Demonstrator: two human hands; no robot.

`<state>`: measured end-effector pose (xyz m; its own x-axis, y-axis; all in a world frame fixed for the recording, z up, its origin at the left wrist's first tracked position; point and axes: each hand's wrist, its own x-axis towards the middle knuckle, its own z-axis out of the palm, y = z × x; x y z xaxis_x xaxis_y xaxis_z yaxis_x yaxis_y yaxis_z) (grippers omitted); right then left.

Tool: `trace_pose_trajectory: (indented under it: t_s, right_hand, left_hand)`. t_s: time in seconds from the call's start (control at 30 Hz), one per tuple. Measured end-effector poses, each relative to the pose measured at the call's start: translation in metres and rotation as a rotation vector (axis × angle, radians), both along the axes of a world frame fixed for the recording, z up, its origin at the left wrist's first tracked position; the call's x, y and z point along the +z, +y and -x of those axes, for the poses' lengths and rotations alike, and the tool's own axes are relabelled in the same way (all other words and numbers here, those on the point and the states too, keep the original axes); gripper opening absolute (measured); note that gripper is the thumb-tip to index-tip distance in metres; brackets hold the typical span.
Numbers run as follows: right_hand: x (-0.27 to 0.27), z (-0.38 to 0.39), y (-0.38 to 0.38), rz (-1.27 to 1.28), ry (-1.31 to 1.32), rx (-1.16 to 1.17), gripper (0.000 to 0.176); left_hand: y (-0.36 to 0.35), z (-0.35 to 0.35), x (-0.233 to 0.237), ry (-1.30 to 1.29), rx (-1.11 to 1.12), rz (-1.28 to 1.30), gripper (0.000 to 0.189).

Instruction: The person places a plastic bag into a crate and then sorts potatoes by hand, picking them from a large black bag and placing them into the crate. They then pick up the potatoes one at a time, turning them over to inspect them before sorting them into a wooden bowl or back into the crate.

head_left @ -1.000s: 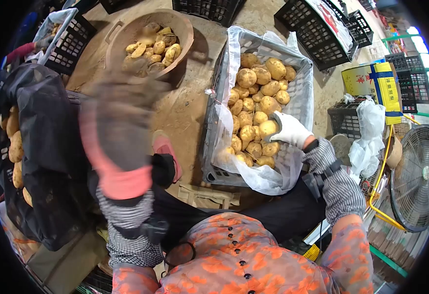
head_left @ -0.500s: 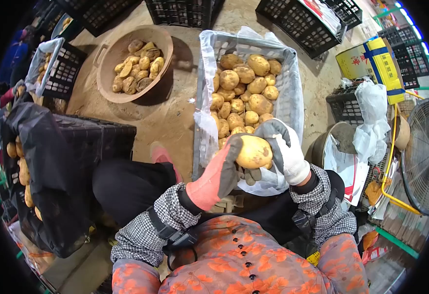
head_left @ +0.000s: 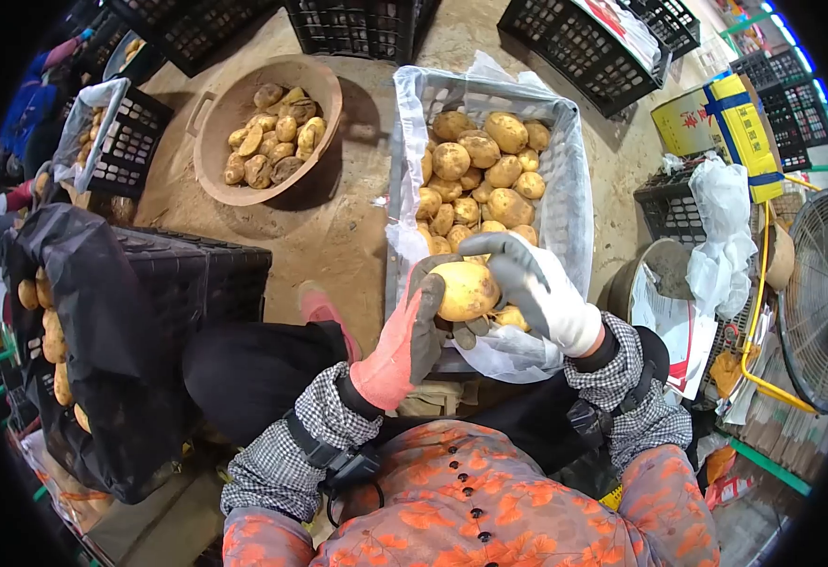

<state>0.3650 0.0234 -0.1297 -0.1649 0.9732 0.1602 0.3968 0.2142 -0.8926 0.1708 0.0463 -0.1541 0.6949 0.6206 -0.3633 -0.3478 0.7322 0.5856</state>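
Note:
A yellow potato (head_left: 467,291) with brown patches is gripped by my left hand (head_left: 412,326), in a pink and grey glove, its fingers curling beneath. My right hand (head_left: 541,288), in a white and grey glove, hovers at the potato's right side with its fingers stretched over the top; it is slightly blurred. Below both hands stands a crate (head_left: 570,180) lined with translucent plastic, partly filled with potatoes (head_left: 478,148). Another potato (head_left: 510,317) shows just under my right hand.
A brown basin (head_left: 208,156) holding potatoes, some dark and damaged, stands beyond on the left. Black crates (head_left: 239,274) lie close on the left, with more (head_left: 574,52) at the back. A fan (head_left: 815,302) and yellow box (head_left: 744,137) are on the right.
My right hand has loosened from the potato and its fingers have straightened. The potato has moved slightly left in my left hand. The whole view has shifted a little.

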Motion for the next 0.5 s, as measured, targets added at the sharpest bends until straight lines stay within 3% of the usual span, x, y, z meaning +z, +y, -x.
trace_pose_trajectory:
  t_s: [0.07,0.1,0.2,0.23,0.33,0.37,0.5]
  right_hand:
    - [0.015,0.01,0.0,0.18,-0.165,0.048,0.038]
    - [0.006,0.016,-0.003,0.116,-0.208,0.009,0.037]
    - [0.0,0.02,-0.009,0.221,-0.129,-0.041,0.034]
    - [-0.011,0.023,-0.013,0.217,0.046,-0.152,0.03]
    - [-0.01,0.023,-0.01,0.204,0.132,-0.195,0.027]
    - [-0.014,0.021,-0.008,0.328,0.314,-0.25,0.026]
    - [-0.005,-0.029,0.02,0.343,0.188,-0.268,0.027]
  left_hand:
    - [-0.001,0.002,-0.007,0.1,-0.024,-0.198,0.05]
    - [-0.005,0.002,-0.01,0.147,0.01,-0.155,0.049]
    - [-0.007,0.005,-0.019,0.248,-0.006,-0.184,0.049]
    - [-0.007,0.004,-0.015,0.246,-0.007,-0.184,0.049]
    - [-0.003,0.002,-0.001,0.201,0.027,-0.16,0.052]
    - [-0.002,0.0,0.0,0.128,0.054,-0.152,0.054]
    - [0.024,0.015,0.016,-0.033,0.245,0.105,0.062]
